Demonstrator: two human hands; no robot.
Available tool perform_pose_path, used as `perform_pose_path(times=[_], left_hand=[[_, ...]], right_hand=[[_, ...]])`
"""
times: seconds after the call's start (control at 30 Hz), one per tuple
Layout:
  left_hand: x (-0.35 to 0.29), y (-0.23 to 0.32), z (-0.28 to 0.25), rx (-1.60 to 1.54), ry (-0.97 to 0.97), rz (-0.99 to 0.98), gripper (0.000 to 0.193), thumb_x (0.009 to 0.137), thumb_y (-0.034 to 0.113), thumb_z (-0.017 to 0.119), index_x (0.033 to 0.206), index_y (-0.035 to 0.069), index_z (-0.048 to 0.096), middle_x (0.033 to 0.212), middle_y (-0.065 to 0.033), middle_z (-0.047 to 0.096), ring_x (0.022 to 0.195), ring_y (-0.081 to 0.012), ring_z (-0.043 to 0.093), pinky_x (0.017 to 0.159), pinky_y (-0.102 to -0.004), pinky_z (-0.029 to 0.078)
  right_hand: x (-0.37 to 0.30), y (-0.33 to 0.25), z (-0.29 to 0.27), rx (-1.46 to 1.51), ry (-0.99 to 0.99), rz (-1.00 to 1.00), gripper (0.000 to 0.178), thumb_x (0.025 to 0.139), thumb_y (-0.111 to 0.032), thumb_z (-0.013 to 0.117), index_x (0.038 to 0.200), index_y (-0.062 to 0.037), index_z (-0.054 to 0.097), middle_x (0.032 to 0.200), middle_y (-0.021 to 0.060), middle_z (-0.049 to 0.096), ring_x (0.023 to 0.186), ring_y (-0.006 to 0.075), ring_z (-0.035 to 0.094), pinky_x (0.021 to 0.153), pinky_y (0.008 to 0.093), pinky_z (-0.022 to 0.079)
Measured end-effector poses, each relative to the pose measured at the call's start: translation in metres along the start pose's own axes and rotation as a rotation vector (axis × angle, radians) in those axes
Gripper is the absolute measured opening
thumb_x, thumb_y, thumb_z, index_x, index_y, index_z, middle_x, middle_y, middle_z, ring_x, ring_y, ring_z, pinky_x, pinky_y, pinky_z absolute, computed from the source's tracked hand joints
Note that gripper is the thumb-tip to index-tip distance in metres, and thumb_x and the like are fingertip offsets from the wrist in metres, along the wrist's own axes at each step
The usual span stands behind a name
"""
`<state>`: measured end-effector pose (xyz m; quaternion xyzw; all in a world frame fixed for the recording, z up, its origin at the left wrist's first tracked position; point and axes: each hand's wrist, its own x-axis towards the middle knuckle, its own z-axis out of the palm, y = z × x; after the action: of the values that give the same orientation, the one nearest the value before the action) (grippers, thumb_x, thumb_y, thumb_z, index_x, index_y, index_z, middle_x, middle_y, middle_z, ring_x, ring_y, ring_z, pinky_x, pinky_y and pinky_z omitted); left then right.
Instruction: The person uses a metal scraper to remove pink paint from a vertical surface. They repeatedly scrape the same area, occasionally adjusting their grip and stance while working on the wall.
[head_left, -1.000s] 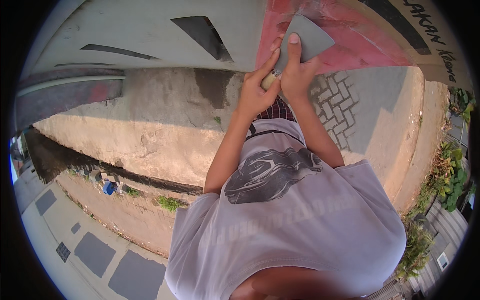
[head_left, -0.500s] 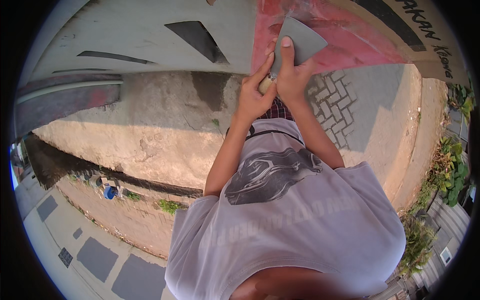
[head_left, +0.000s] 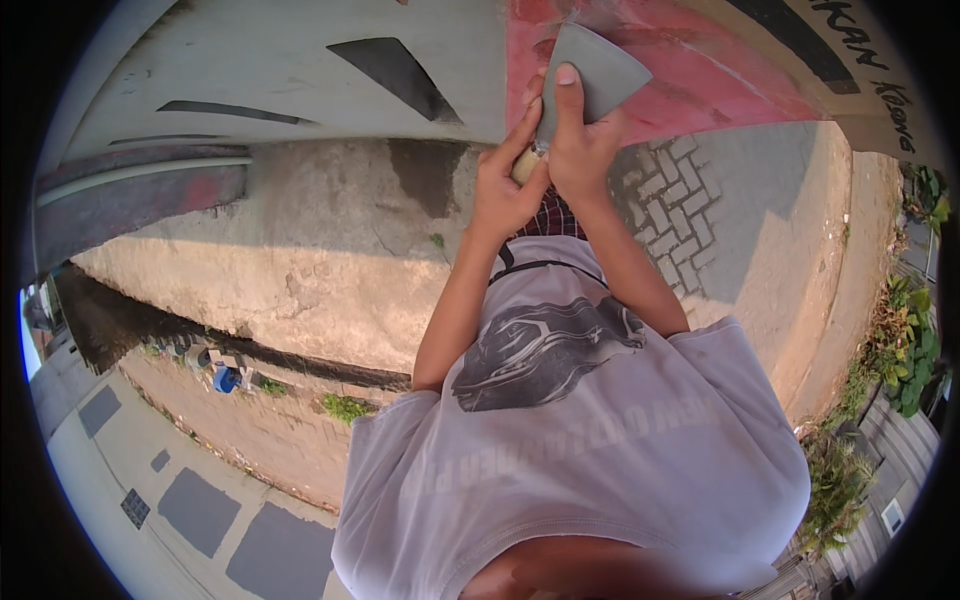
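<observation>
A wide putty knife (head_left: pixel 604 78) with a grey metal blade and a pale wooden handle is held in both hands, its blade in front of a red-painted surface (head_left: pixel 700 84). My left hand (head_left: pixel 508 190) wraps round the handle, some of its fingers reaching up along the blade's left side. My right hand (head_left: pixel 582 160) grips the base of the blade, the thumb lying flat on its face. One corner of the blade reaches the red paint at the top; whether the whole edge touches, I cannot tell. The fingers behind the blade are hidden.
A grey-white wall (head_left: pixel 270 65) with dark patches adjoins the red area on the left. Brown cardboard (head_left: pixel 890 120) with handwriting hangs at upper right. Below lie concrete ground (head_left: pixel 310 220) and paving bricks (head_left: pixel 675 210). Plants (head_left: pixel 905 345) line the right side; a blue container (head_left: pixel 226 379) stands left.
Both hands and the putty knife have shifted slightly up and left in the picture, keeping the same grip. The surroundings shift a little with the head's movement.
</observation>
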<state>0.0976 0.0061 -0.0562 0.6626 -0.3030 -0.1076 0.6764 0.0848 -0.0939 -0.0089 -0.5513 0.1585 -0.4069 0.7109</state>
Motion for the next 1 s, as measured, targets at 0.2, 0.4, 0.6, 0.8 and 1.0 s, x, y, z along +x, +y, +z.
perform_pose_path(times=[0.2, 0.4, 0.6, 0.8, 1.0], left_hand=[[0.004, 0.010, -0.003, -0.032, -0.025, -0.072, 0.065, 0.083, 0.002, 0.066, 0.147, -0.001, 0.050, 0.135, -0.0233, 0.064, 0.123, -0.0232, 0.064, 0.102, -0.0328, 0.047], [0.004, 0.003, 0.000, 0.001, -0.023, 0.051, 0.066, 0.084, 0.002, 0.065, 0.147, -0.001, 0.050, 0.138, -0.0245, 0.061, 0.124, -0.0261, 0.063, 0.104, -0.0339, 0.046], [0.003, -0.003, 0.003, -0.003, -0.025, 0.058, 0.065, 0.084, 0.000, 0.064, 0.147, -0.001, 0.049, 0.139, -0.0245, 0.061, 0.127, -0.0263, 0.061, 0.107, -0.0344, 0.045], [0.001, -0.001, 0.004, -0.080, -0.028, -0.006, 0.066, 0.084, 0.003, 0.065, 0.148, -0.002, 0.049, 0.141, -0.0239, 0.060, 0.126, -0.0252, 0.062, 0.105, -0.0339, 0.045], [0.005, 0.002, 0.004, -0.127, -0.029, -0.020, 0.068, 0.083, 0.003, 0.066, 0.149, -0.002, 0.048, 0.141, -0.0222, 0.060, 0.126, -0.0231, 0.062, 0.106, -0.0337, 0.045]], right_hand=[[0.006, -0.007, 0.004, 0.058, 0.008, -0.034, 0.030, 0.103, -0.024, 0.062, 0.091, 0.0026, 0.067, 0.079, 0.0052, 0.068, 0.074, 0.0115, 0.063, 0.066, 0.0277, 0.050], [0.005, -0.008, 0.002, -0.001, -0.025, -0.024, 0.031, 0.103, -0.025, 0.061, 0.094, 0.0038, 0.066, 0.080, 0.0058, 0.068, 0.074, 0.0126, 0.063, 0.067, 0.0282, 0.051], [0.006, -0.001, -0.002, -0.009, 0.003, -0.030, 0.030, 0.102, -0.024, 0.063, 0.090, 0.0038, 0.069, 0.080, 0.0047, 0.069, 0.072, 0.0112, 0.063, 0.063, 0.0276, 0.050], [0.003, -0.002, -0.005, -0.062, -0.001, -0.024, 0.029, 0.102, -0.022, 0.064, 0.091, 0.0037, 0.069, 0.081, 0.0039, 0.069, 0.072, 0.0105, 0.063, 0.062, 0.0277, 0.050], [0.008, -0.006, -0.002, -0.043, 0.026, -0.050, 0.028, 0.102, -0.023, 0.064, 0.092, 0.0032, 0.069, 0.079, 0.0026, 0.068, 0.071, 0.0100, 0.062, 0.061, 0.0270, 0.049]])
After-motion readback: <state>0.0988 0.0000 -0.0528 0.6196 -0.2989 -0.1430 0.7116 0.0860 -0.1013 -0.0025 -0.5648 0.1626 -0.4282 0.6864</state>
